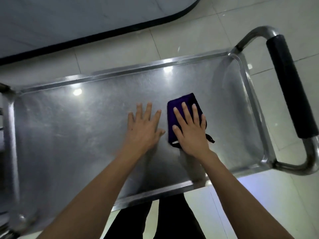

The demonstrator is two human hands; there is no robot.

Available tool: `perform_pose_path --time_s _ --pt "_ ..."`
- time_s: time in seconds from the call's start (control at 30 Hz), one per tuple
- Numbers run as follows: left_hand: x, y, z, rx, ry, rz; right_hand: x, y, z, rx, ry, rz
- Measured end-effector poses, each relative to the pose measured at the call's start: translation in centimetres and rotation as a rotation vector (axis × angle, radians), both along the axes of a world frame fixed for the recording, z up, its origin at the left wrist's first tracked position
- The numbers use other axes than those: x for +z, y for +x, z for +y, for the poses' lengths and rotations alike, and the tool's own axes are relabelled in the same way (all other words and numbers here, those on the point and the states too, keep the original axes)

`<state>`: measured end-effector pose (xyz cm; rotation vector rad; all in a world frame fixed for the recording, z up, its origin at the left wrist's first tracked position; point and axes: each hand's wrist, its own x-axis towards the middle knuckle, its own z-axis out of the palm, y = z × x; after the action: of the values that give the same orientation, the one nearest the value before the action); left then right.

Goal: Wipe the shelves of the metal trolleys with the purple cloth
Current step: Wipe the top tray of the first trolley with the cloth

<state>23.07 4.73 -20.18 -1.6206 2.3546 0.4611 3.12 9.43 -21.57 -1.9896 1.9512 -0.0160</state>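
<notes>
Purple cloth pressed flat on trolley top shelf by right hand, fingers straight and spread.
Left hand laid open just beside it, palm on bare metal, nothing held. Shelf is a shallow rimmed steel tray, scuffed, glare-spotted. Cloth folded, partly covered by the hand, a loop sticking out. Handle tubular, black-padded. Left end cut off, blurred.

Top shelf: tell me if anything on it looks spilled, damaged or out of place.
Nothing stands out. The shelf shows only faint scuffs and light reflections, no spill or dent. The right hand presses the folded cloth flat on it; the left hand rests flat beside it. The cloth's loop sticks out, harmless.
</notes>
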Motion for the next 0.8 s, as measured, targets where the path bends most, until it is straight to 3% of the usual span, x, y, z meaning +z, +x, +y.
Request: perform_pose_path --time_s 0.3,0.47,0.6,0.8 --pt "0.5 -0.6 -0.9 0.03 0.046 0.003 0.3 1.2 -17.9 0.135 -0.031 -0.029" --pt "0.5 -1.0 -0.9 0.08 0.056 0.014 0.7 1.9 -22.2 0.162 -0.035 -0.017" --pt "0.3 -1.2 -1.2 0.112 0.094 0.039 0.8 0.9 -19.2 0.159 -0.017 -0.049" --pt "0.3 -1.4 -1.4 0.116 0.073 0.023 1.3 -2.1 -5.1 0.09 0.033 -0.062"
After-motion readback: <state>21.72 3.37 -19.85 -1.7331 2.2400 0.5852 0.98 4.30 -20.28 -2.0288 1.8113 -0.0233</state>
